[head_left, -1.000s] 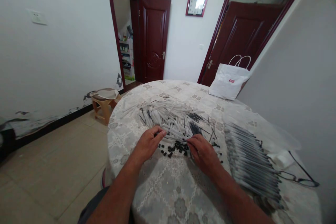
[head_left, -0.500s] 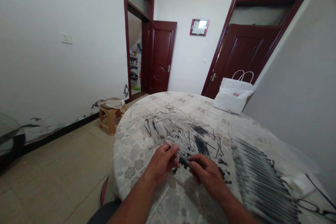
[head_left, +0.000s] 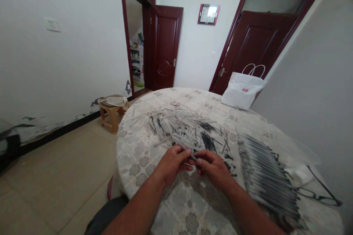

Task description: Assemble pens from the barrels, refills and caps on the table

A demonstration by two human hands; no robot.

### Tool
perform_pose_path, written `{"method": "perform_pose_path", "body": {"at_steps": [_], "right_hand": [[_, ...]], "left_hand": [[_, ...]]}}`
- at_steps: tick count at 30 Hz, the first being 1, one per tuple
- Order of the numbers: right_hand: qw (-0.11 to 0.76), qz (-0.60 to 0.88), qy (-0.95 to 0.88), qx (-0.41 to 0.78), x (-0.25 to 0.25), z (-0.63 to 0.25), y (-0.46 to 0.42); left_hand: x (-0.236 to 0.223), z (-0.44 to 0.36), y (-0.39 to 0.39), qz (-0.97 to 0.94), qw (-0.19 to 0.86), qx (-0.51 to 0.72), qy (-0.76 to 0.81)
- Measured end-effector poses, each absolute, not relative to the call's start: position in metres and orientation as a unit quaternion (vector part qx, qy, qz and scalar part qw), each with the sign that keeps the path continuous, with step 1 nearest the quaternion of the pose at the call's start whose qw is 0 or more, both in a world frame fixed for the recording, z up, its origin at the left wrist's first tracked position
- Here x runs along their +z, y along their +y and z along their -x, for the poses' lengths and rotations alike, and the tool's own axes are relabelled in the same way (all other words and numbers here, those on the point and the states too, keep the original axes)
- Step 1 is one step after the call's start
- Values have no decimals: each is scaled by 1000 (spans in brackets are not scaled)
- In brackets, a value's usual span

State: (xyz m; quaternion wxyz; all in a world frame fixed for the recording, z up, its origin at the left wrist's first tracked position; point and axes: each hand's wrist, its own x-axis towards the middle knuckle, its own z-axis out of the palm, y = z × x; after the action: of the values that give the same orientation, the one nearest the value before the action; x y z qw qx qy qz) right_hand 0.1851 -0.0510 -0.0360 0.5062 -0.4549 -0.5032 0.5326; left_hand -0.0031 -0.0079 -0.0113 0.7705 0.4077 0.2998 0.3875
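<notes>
My left hand [head_left: 174,162] and my right hand [head_left: 211,166] meet low over the table, both closed on one slim pen [head_left: 193,157]. The left fingers pinch its pale barrel, while the right fingers hold its darker end; part of it is hidden by the fingers. Just beyond my hands lies a loose heap of translucent pen barrels [head_left: 176,125]. Thin black refills [head_left: 208,141] are bunched at the heap's right side. Small black pieces, probably caps [head_left: 228,165], are scattered near my right hand. Further right, several pens [head_left: 268,176] lie side by side in a long row.
A patterned cloth covers the round table [head_left: 138,154]. Eyeglasses [head_left: 317,194] and a white roll-like item [head_left: 302,175] lie at the right. A white bag [head_left: 242,90] stands at the back right edge. A stool [head_left: 111,112] is on the floor to the left.
My hands have drawn closer together on the pen, the right one moving left. The view has tipped down a little, so the background sits higher in the picture.
</notes>
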Motion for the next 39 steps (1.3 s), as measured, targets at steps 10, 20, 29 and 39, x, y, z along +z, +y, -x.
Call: {"method": "perform_pose_path", "body": {"at_steps": [10,20,29,39], "right_hand": [[472,593,-620,203,-19,-195,-51],[194,600,-776,-12,-32,-180,-49],[119,528,-840,-41,-35,-151,-55],[107,550,-828,-36,-43,-141,-53]], "left_hand": [[-2,12,9,-253,770,511,286],[3,22,17,-211,729,595,263],[1,24,20,-221,712,613,263],[0,21,16,-240,722,586,279]]}}
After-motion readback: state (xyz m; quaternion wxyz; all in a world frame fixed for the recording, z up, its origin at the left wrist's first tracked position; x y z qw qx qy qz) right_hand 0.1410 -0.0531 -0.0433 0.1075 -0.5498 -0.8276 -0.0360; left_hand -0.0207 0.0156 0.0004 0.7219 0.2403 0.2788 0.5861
